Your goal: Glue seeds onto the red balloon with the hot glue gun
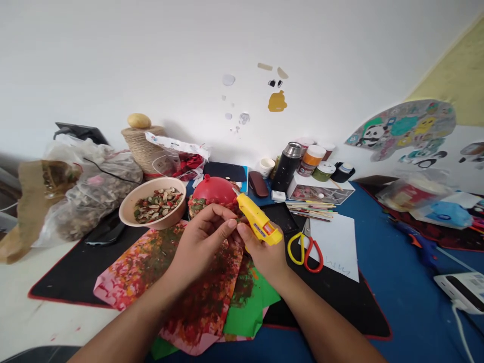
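My right hand (264, 254) grips a yellow glue gun (258, 221), its nozzle aimed up and left toward a red balloon (214, 190) partly covered with painted shells. My left hand (202, 239) is closed in a pinch on a small dark green piece (239, 220) held right at the gun, just in front of the balloon. Both hands hover over paint-stained pink and green paper sheets (196, 297).
A beige bowl (130, 204) of coloured shells stands left of the balloon. Yellow-and-red scissors (305, 249) lie right of my hand beside white paper (336, 242). Behind stand a flask (287, 166), paint jars, plastic bags (83, 186) and a rope basket. A black mat (68, 275) underlies everything.
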A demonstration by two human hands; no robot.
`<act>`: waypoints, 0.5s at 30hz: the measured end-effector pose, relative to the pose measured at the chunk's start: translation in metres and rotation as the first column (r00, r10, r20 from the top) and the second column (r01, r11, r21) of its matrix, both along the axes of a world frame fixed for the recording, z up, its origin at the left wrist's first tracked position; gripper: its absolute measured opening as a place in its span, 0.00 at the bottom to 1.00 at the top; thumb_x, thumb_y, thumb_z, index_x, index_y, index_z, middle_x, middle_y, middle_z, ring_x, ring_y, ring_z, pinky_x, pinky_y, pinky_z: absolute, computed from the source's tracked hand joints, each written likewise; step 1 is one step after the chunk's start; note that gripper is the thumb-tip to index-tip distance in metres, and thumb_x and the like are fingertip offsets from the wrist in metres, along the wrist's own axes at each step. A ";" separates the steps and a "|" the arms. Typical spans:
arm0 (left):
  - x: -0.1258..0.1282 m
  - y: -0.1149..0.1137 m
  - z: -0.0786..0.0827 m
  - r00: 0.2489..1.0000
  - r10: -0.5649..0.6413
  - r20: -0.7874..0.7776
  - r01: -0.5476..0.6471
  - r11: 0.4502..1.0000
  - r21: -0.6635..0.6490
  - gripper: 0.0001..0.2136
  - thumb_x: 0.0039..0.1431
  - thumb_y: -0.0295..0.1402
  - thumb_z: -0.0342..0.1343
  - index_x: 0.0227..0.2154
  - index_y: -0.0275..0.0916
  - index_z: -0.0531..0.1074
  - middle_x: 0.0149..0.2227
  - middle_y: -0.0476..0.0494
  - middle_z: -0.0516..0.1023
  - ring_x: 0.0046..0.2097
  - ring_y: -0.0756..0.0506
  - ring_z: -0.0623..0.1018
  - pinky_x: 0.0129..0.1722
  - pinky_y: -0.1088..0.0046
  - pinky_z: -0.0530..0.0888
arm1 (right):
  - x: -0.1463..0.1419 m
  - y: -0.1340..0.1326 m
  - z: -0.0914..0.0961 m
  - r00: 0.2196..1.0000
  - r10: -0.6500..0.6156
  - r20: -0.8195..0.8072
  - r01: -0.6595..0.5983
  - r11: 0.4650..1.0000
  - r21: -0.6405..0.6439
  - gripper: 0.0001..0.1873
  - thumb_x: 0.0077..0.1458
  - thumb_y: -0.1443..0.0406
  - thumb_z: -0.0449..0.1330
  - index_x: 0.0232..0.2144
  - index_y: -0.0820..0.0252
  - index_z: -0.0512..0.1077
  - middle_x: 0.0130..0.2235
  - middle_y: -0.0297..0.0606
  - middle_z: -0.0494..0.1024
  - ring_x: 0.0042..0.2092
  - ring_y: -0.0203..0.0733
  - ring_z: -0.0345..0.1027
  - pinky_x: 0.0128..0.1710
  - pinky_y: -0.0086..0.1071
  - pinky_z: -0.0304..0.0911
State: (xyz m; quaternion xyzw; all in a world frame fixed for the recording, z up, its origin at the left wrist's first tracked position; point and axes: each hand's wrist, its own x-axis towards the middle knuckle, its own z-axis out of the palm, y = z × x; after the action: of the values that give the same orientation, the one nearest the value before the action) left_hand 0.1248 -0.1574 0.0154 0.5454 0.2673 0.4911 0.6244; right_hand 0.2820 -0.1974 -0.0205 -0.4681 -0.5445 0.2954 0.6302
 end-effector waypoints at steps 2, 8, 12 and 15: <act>-0.003 0.004 -0.003 0.998 -0.063 0.026 0.064 0.997 -0.031 0.13 0.63 0.41 0.73 0.37 0.38 0.78 0.30 0.49 0.83 0.29 0.49 0.83 0.32 0.76 0.81 | 0.000 0.000 -0.001 0.999 0.028 -0.020 -0.029 0.999 -0.018 0.10 0.66 0.57 0.69 0.36 0.57 0.81 0.31 0.36 0.83 0.30 0.41 0.77 0.32 0.32 0.74; -0.012 0.015 -0.009 0.984 -0.171 0.040 0.173 0.983 -0.059 0.14 0.62 0.39 0.74 0.45 0.38 0.83 0.31 0.47 0.85 0.30 0.48 0.85 0.31 0.77 0.80 | -0.003 0.001 0.001 0.988 0.133 -0.074 -0.139 0.987 -0.079 0.15 0.68 0.53 0.66 0.34 0.57 0.79 0.29 0.35 0.80 0.29 0.41 0.74 0.30 0.32 0.71; -0.012 0.014 -0.009 0.985 -0.172 -0.018 0.171 0.983 -0.061 0.13 0.61 0.40 0.75 0.43 0.37 0.86 0.31 0.44 0.87 0.31 0.47 0.86 0.32 0.76 0.81 | -0.002 0.001 0.000 0.993 0.108 -0.040 -0.111 0.990 -0.086 0.18 0.68 0.52 0.66 0.30 0.57 0.77 0.26 0.33 0.77 0.27 0.40 0.71 0.27 0.31 0.68; -0.012 0.013 -0.008 0.983 -0.179 -0.029 0.177 0.982 -0.068 0.14 0.60 0.40 0.75 0.43 0.37 0.86 0.31 0.43 0.87 0.31 0.46 0.86 0.32 0.75 0.82 | -0.001 0.001 0.001 0.992 0.110 -0.068 -0.116 0.989 -0.092 0.19 0.68 0.50 0.67 0.31 0.57 0.77 0.26 0.33 0.77 0.26 0.40 0.70 0.27 0.31 0.67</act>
State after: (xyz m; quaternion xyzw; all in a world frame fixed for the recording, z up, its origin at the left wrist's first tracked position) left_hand 0.1128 -0.1443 0.0074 0.5551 0.2444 0.4145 0.6785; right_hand 0.2809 -0.1960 -0.0199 -0.4568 -0.5353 0.3710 0.6059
